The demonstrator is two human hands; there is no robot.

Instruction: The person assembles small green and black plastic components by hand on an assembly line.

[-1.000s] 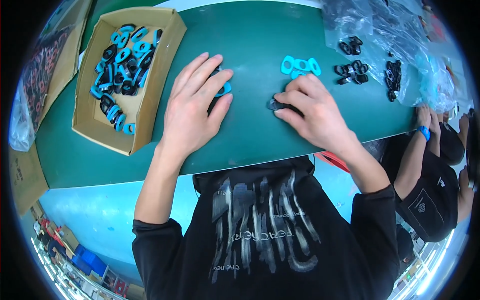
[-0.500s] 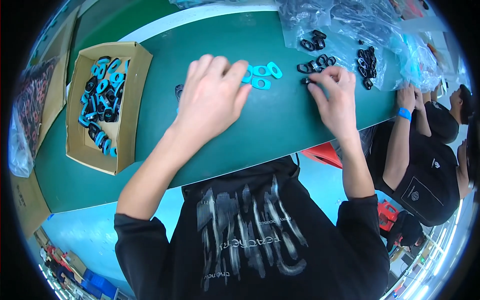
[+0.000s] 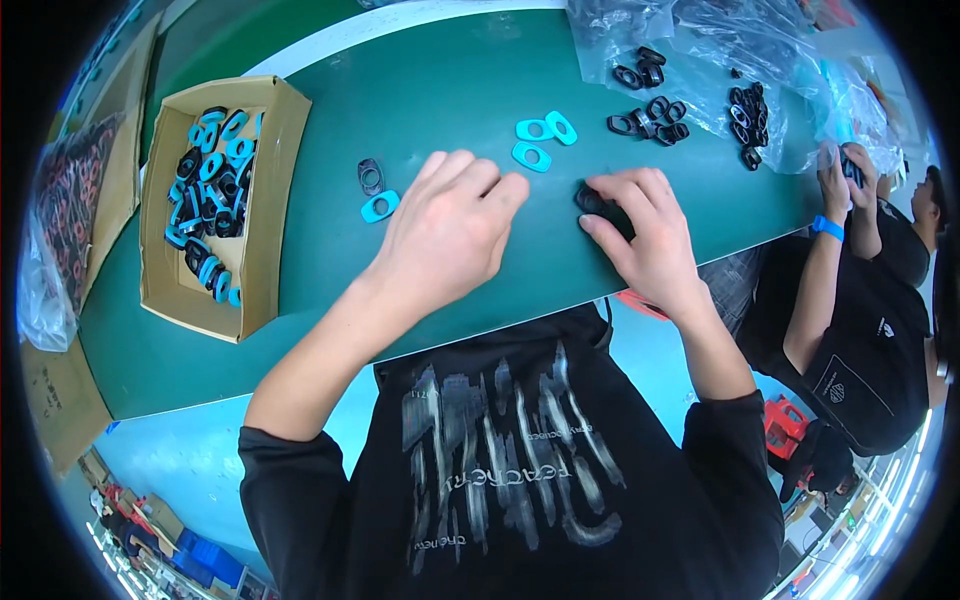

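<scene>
My right hand (image 3: 645,235) pinches a black oval ring (image 3: 590,200) between thumb and fingers, just above the green table. To its left my left hand (image 3: 450,222) is closed, knuckles up; whatever its fingers hold is hidden beneath them. Beyond the hands lie three loose teal rings (image 3: 531,157), flat and close together. Left of my left hand rest another black ring (image 3: 371,177) and a teal ring (image 3: 380,207), almost touching. Several black rings (image 3: 655,125) are grouped beyond my right hand.
A cardboard box (image 3: 262,200) holding many black-and-teal pieces stands on the left. Clear plastic bags (image 3: 700,50) cover the far right, with another pile of black rings (image 3: 748,118) beside them. At right a co-worker (image 3: 850,350) handles a dark piece.
My right hand has drawn a black ring from the group leftward and nearer. My left hand has moved right and nearer; one teal ring of the middle group no longer shows.
</scene>
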